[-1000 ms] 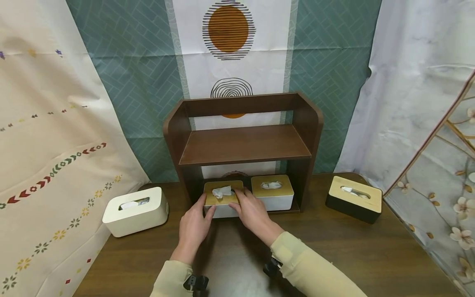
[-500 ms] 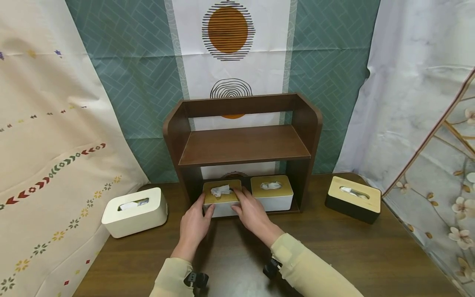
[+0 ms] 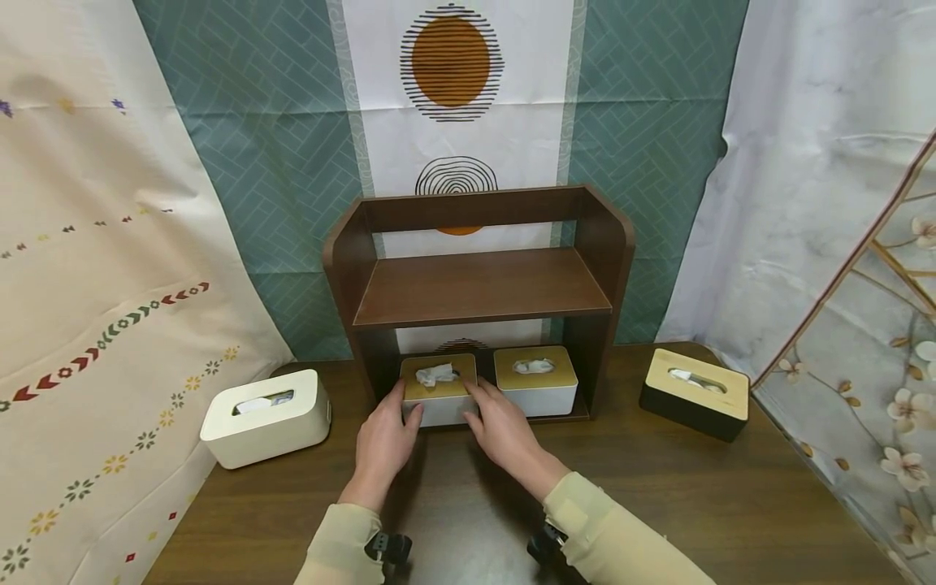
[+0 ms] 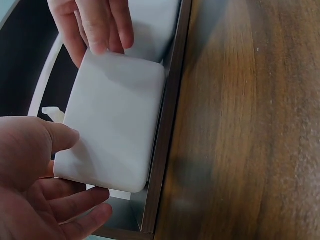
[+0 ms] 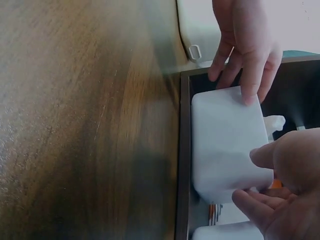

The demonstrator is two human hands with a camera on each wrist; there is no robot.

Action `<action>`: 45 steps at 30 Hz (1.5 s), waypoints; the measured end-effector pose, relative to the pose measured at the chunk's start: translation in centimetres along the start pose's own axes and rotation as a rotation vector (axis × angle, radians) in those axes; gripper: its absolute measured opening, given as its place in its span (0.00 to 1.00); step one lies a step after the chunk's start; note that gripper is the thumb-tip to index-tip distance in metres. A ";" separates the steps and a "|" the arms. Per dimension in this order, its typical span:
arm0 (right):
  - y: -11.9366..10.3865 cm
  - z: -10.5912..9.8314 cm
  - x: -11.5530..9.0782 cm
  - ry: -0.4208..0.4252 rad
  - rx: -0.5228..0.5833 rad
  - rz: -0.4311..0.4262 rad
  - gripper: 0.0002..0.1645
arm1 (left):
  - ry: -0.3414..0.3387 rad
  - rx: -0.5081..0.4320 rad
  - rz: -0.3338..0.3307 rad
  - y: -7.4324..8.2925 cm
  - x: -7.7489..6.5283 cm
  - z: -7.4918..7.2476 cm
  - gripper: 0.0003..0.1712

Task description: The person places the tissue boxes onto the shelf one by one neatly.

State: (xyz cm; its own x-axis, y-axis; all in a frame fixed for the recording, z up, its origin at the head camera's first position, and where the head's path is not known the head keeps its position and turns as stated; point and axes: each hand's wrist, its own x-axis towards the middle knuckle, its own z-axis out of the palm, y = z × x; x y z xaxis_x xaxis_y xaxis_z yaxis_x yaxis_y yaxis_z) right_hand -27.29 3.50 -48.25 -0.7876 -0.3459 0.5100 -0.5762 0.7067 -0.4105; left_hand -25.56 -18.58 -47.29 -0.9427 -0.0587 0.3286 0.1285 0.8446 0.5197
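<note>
A white tissue box with a gold lid (image 3: 439, 412) sits on the lower level at the left of a brown two-tier shelf (image 3: 483, 284), a tissue sticking out of its slot. My left hand (image 3: 383, 447) holds its left end, the thumb on the front face and the fingers along the side, as the left wrist view shows. At the right end, my right hand (image 3: 508, 435) has its thumb at the front edge and its fingers in the gap beside a matching tissue box (image 3: 541, 398). The right wrist view shows that thumb on the white front face (image 5: 227, 140).
A cream tissue box (image 3: 266, 435) stands on the table left of the shelf. To the right is a black tissue box with a pale wooden lid (image 3: 695, 398). The brown table (image 3: 468, 520) stretches in front, and patterned cloths (image 3: 278, 187) hang behind and at both sides.
The gold-lidded box between my hands has slid slightly back into the shelf. My right hand has shifted a little to the right, its fingers drawing back from the lid. My left hand stays nearly still.
</note>
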 end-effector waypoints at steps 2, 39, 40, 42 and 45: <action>-0.6 -0.5 0.1 -0.025 0.013 0.021 0.30 | -0.003 -0.003 -0.003 0.0 0.1 0.1 0.36; -2.0 -4.5 -1.7 -0.059 -0.034 0.048 0.36 | 0.097 0.012 0.134 3.3 -2.2 -1.3 0.39; -2.0 -4.9 -2.0 -0.054 -0.037 0.043 0.36 | 0.094 0.006 0.137 3.6 -2.4 -1.3 0.39; -1.9 -5.6 -2.6 -0.044 -0.040 0.039 0.36 | 0.084 -0.009 0.146 4.3 -2.9 -1.4 0.39; -1.6 -6.6 -3.8 -0.031 -0.046 0.037 0.37 | 0.089 -0.025 0.178 5.4 -3.5 -1.4 0.39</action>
State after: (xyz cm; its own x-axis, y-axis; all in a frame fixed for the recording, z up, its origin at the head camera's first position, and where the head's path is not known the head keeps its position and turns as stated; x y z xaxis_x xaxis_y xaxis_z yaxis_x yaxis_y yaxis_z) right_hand -21.98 7.74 -44.55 -0.8152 -0.3373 0.4708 -0.5362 0.7467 -0.3935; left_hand -21.17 -14.59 -44.53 -0.8737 0.0423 0.4847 0.2991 0.8324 0.4666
